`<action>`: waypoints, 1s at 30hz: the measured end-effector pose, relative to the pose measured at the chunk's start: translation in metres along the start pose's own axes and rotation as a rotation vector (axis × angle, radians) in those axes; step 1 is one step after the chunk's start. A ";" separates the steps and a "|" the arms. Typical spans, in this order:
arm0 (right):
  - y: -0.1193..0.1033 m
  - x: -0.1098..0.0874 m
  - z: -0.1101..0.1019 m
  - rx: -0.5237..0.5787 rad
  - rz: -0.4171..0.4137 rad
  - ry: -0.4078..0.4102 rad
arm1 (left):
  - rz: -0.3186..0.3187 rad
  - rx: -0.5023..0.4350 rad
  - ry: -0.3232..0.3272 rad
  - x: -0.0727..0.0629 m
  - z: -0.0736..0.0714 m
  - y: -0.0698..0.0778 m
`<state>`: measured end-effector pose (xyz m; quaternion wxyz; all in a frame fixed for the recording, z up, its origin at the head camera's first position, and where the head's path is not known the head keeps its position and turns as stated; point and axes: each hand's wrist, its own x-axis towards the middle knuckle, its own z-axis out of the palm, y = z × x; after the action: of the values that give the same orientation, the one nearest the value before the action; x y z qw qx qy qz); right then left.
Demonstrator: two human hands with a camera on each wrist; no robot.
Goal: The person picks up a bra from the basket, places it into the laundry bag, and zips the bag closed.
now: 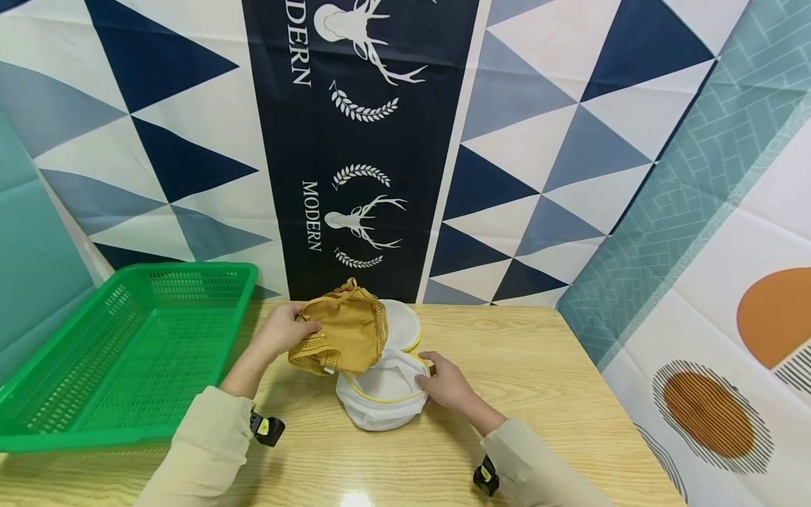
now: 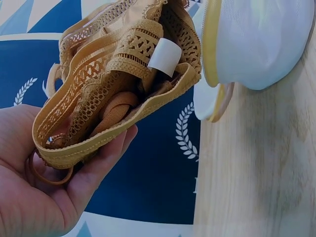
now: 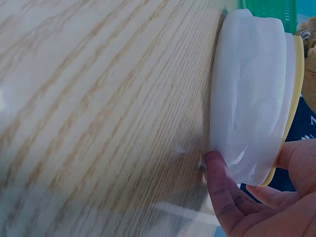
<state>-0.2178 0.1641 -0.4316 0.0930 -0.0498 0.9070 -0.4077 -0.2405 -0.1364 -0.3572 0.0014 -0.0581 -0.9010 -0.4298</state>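
Gripping mustard garment (image 1: 351, 327), left hand (image 1: 283, 331); white pouch (image 1: 379, 412), right hand (image 1: 447, 382)

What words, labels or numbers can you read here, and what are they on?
"MODERN": on the dark wall panel, lower, turned sideways.
"DERN": same panel, higher, its start cut off by the picture's edge.
"N": on dark cloth at the right wrist view's edge.
White tag on the mustard garment: no readable text.
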 end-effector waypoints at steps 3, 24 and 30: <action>0.000 0.000 0.000 0.005 -0.004 -0.002 | -0.010 0.012 -0.002 0.001 0.001 0.003; 0.000 0.000 0.000 0.019 0.011 -0.005 | 0.017 0.002 0.004 0.004 0.010 0.025; -0.001 0.000 0.000 0.020 0.014 -0.007 | 0.011 0.007 0.006 0.006 0.015 0.029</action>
<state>-0.2176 0.1634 -0.4314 0.0995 -0.0438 0.9029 -0.4159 -0.2429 -0.1059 -0.3438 0.0068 -0.0618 -0.9021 -0.4269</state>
